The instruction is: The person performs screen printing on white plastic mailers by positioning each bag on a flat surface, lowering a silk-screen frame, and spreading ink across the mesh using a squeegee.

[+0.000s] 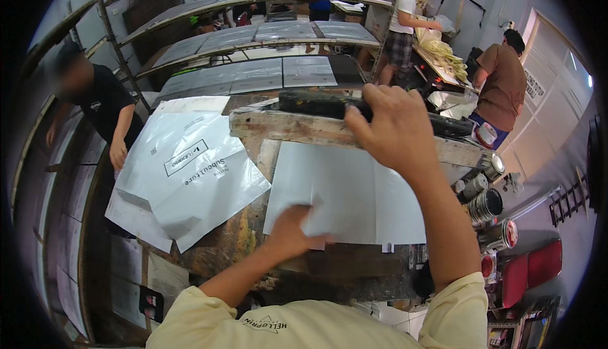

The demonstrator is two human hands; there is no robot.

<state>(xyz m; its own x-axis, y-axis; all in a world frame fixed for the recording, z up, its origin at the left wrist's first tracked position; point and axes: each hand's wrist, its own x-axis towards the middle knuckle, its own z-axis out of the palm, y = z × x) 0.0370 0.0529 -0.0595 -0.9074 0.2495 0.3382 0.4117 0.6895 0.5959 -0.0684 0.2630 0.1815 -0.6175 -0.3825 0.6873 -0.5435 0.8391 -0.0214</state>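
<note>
My right hand (396,124) is closed over the upper edge of a paint-stained wooden frame (297,128), which is raised at the far side of the table and seen nearly edge-on. A black bar (320,102) lies along the top of this frame, beside my fingers. Below it, a blank pale grey plastic sheet or bag (354,190) lies flat on the table. My left hand (294,230), smeared by motion, is over the sheet's near left part with thumb and fingers apart. Whether it touches the sheet I cannot tell. Printed white plastic bags (196,165) lie loosely stacked to the left.
Racks (253,48) holding flat bags stand beyond the table (244,228). At the left is a co-worker in black (104,99), near the bag stack. Paint cans (484,206) and red chairs (529,273) stand on the right. Other people work at the back.
</note>
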